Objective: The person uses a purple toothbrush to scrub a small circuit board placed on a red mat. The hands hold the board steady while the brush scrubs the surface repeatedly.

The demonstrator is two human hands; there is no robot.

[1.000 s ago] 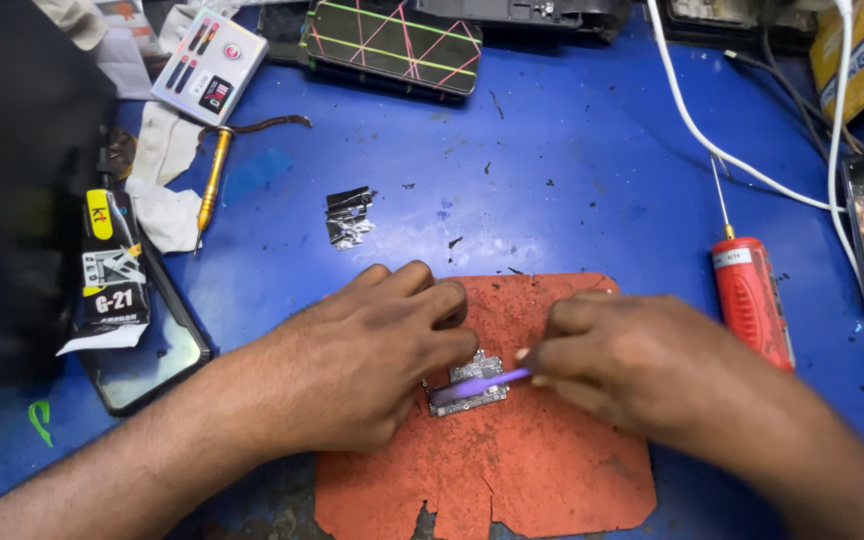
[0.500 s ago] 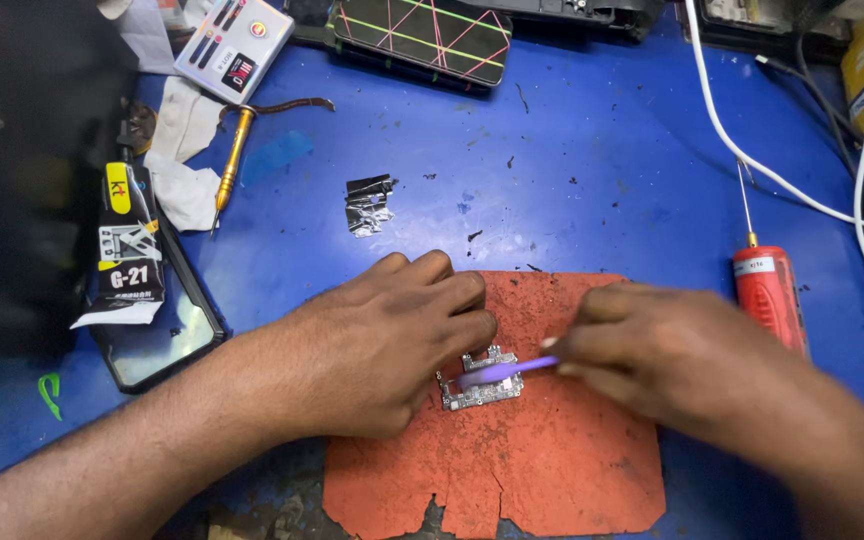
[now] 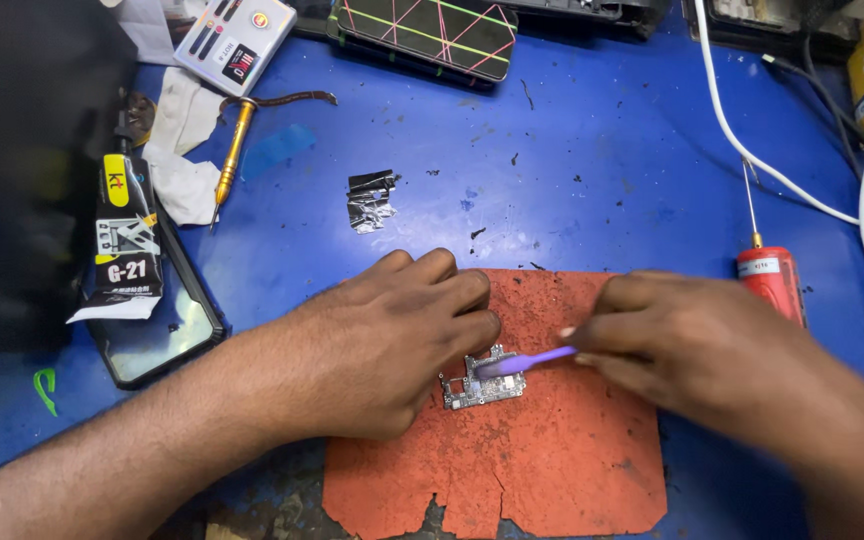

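Note:
A small circuit board [image 3: 484, 384] lies on a worn red-orange mat [image 3: 552, 460] on the blue bench. My left hand [image 3: 392, 340] rests palm down on the mat, its fingertips pressing the board's left edge. My right hand [image 3: 692, 345] grips a thin purple tool [image 3: 532, 358], whose tip touches the top of the board. Part of the board is hidden under my left fingers.
Crumpled foil [image 3: 370, 199] lies behind the mat. A red tube with a needle tip [image 3: 772, 275] is at right, beside white cables [image 3: 752, 150]. A phone [image 3: 157, 315] with a glue tube [image 3: 127, 235] on it, a gold screwdriver [image 3: 230, 160] and tissue [image 3: 182, 150] lie at left.
The view has shifted slightly. My right hand slid the purple tool a little across the board while my left hand stayed pressed on it.

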